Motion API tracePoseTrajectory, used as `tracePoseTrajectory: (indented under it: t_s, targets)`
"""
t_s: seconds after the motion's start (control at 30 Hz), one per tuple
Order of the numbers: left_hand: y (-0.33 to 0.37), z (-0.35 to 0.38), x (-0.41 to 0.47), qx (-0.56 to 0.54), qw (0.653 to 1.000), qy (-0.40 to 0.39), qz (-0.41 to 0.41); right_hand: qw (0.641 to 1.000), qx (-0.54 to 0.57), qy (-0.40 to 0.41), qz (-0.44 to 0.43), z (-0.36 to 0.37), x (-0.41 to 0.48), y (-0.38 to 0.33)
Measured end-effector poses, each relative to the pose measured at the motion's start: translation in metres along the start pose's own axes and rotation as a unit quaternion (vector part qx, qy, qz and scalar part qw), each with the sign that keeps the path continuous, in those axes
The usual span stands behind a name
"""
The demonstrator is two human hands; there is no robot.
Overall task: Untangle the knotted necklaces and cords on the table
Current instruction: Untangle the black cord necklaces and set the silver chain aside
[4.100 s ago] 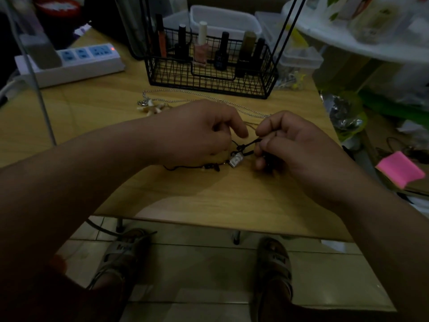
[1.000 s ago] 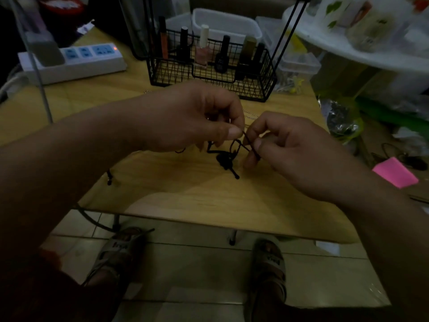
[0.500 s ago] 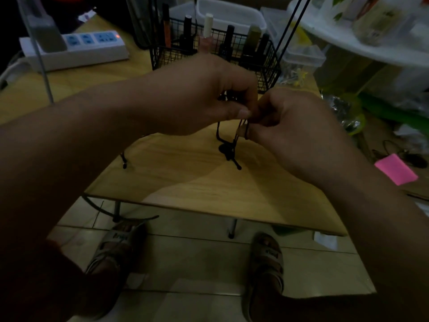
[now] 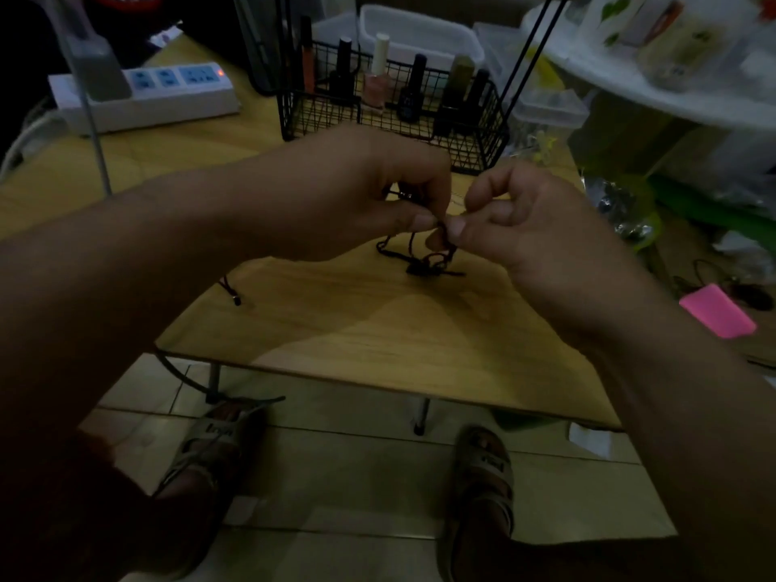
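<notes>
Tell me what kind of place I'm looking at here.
Probably a lived-in home room, not a workshop: a low light wooden table bears a black wire basket of nail polish bottles and a white power strip, with clear plastic storage boxes behind.

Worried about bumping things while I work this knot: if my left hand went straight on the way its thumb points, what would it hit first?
Most likely the right hand: the left hand pinches the black cord, thumb aimed at the right thumb, nearly touching. Depth is hard to judge.
</notes>
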State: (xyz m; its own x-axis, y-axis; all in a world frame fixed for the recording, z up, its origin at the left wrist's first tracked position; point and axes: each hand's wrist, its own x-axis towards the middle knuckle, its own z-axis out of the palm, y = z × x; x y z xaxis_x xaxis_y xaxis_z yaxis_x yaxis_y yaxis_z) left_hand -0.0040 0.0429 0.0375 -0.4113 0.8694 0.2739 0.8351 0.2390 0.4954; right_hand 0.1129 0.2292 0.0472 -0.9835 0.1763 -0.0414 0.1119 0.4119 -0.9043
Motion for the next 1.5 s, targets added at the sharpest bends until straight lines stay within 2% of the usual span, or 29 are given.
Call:
tracePoseTrajectory:
  t_s: [0.17, 0.33, 0.47, 0.57, 0.8, 1.03, 1.13, 1.3, 1.5]
  targets:
    - [0.002, 0.001, -0.003, 0.008, 1.000, 0.010, 0.003, 0.997, 0.067, 0.005, 0.027, -0.007, 0.004, -0.003]
    - [0.003, 0.000, -0.005, 0.018, 0.999, 0.026, 0.015, 0.997, 0.069, 0.017, 0.024, -0.010, 0.005, -0.002]
    - [0.003, 0.004, -0.004, 0.048, 0.998, 0.023, 0.030, 0.982, 0.176, 0.030, 0.054, -0.008, 0.007, 0.001]
    - [0.003, 0.008, -0.005, 0.038, 0.999, 0.029, 0.020, 0.973, 0.216, 0.045, 0.066, -0.005, 0.008, 0.000]
    - [0.010, 0.017, -0.008, 0.049, 0.998, 0.027, -0.004, 0.969, 0.230, 0.056, 0.067, -0.004, 0.007, 0.000]
    - [0.011, 0.023, -0.005, 0.113, 0.991, 0.077, -0.008, 0.967, 0.230, 0.072, 0.076, -0.004, 0.006, 0.002]
    - [0.013, 0.025, -0.006, 0.101, 0.991, 0.083, 0.000, 0.967, 0.224, 0.084, 0.089, -0.004, 0.005, 0.004]
    - [0.018, 0.032, -0.006, 0.064, 0.995, 0.074, 0.018, 0.953, 0.253, 0.124, 0.110, 0.003, 0.008, 0.010]
    - [0.015, 0.035, -0.005, 0.131, 0.990, 0.032, 0.029, 0.927, 0.319, 0.128, 0.148, 0.006, 0.008, 0.009]
